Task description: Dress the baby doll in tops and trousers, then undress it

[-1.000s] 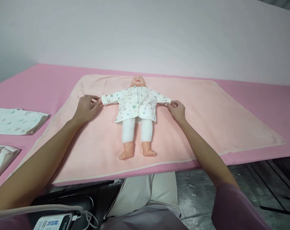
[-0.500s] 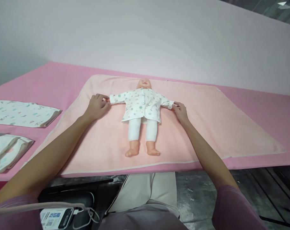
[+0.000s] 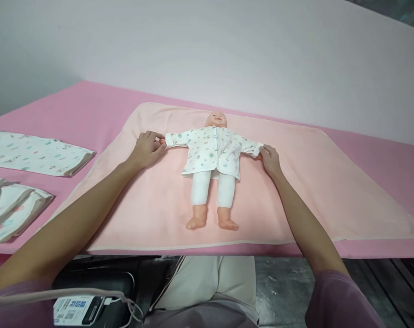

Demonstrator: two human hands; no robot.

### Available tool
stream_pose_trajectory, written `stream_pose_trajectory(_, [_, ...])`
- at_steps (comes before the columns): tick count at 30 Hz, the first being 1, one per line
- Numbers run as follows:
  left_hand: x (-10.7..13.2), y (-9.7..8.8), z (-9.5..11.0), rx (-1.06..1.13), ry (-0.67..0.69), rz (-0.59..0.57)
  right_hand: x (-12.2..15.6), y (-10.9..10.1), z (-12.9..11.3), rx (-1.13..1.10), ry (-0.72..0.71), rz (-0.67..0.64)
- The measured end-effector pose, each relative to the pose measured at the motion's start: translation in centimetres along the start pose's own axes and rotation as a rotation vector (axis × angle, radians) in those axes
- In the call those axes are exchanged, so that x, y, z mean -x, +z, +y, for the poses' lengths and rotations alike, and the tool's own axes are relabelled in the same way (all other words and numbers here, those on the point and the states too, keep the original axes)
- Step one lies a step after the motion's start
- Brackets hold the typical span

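Observation:
A baby doll lies on its back on a peach blanket, arms spread out. It wears a white printed jacket and white trousers. My left hand is closed on the doll's arm at the left sleeve cuff. At the other side, my right hand pinches the right sleeve cuff. Both of my forearms rest low over the blanket.
The blanket covers a pink table against a pale wall. Folded printed baby clothes lie at the left, with another folded pile nearer me. Below the table edge sit a black device with a label and a white cable.
The view has shifted, so doll and blanket sit further right and lower. My hands stay at the two cuffs; the right hand has closed in on the sleeve end.

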State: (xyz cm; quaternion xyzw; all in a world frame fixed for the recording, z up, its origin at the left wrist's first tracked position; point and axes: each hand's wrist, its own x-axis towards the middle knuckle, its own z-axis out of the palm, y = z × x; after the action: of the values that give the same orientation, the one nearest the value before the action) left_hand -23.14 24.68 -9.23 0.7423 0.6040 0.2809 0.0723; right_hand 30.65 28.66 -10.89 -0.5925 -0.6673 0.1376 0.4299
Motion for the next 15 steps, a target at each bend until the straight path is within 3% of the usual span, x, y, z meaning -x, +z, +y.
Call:
stream_pose_trajectory(3, [0.3,-0.8,1.0,-0.017,0.01,0.038,0.8,-0.1,-1.4,0.156,-0.095,0.163])
stream_pose_trajectory(6, [1.1,-1.8,3.9,0.014,0.132,0.063,2.3,-0.4,-5.8,0.168,-0.196,0.245])
stream_pose_trajectory(8, [2.0,-1.8,7.1,0.077,0.266,0.011,4.1,-0.5,-9.8,0.07,-0.295,0.047])
stream_pose_trajectory(10, [2.9,-1.1,10.8,0.09,0.374,-0.103,6.2,0.0,-13.7,0.055,-0.449,-0.313])
stream_pose_trajectory(11, [3.3,-0.4,12.6,0.055,0.397,-0.154,7.2,0.4,-15.3,0.114,-0.521,-0.42])
stream_pose_trajectory(13, [3.8,1.2,15.9,-0.065,0.375,-0.183,8.8,1.8,-17.6,0.258,-0.557,-0.48])
stream_pose_trajectory(15, [3.9,2.7,18.4,-0.206,0.314,-0.152,9.5,3.3,-18.6,0.343,-0.511,-0.431])
